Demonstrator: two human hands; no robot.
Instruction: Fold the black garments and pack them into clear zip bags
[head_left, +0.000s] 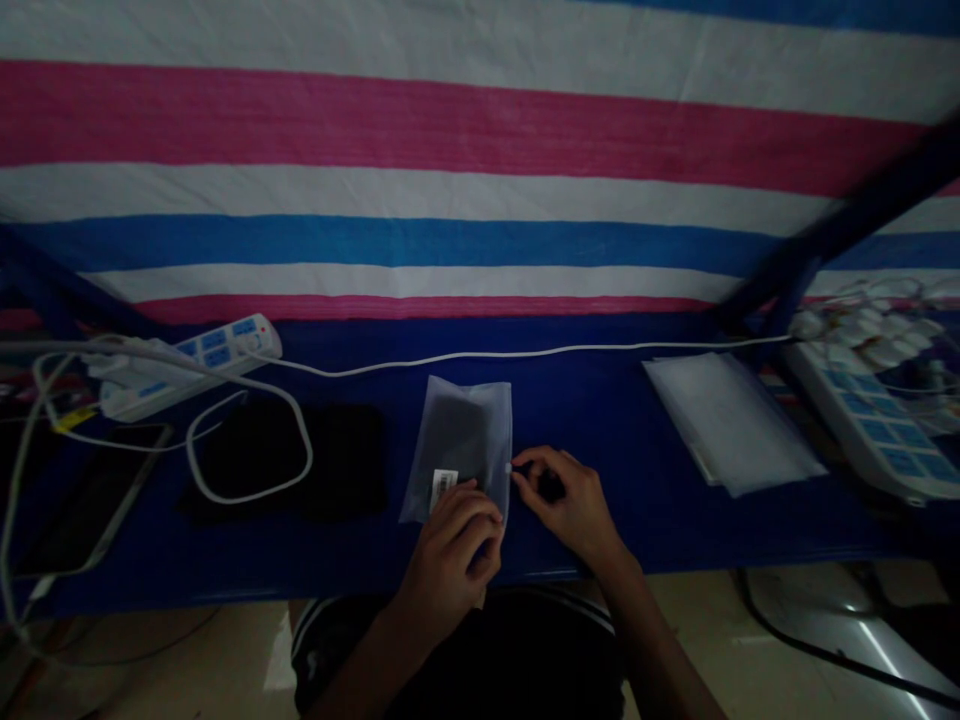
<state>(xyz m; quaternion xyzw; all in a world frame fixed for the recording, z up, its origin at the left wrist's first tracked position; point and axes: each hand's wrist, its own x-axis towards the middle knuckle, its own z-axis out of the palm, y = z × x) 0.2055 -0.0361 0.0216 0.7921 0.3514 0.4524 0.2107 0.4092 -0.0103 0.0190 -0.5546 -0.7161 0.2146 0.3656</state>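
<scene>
A translucent zip bag (pixel 491 420) lies on the blue table, with a dark flat item (pixel 456 435) inside it and a white barcode label (pixel 443 485) near its lower left. My left hand (pixel 456 545) rests on the bag's lower part, its fingers curled together at the lower right corner. At the bag's right edge my right hand (pixel 566 498) pinches the small white slider (pixel 508 468) between thumb and forefinger.
Clear bags (pixel 739 420) are stacked to the right, beside a power strip (pixel 885 425) with many plugs. Dark items (pixel 349 460), a looped white cable (pixel 307 430), a phone (pixel 97 500) and another power strip (pixel 199 360) lie left. A white cord (pixel 480 355) crosses behind.
</scene>
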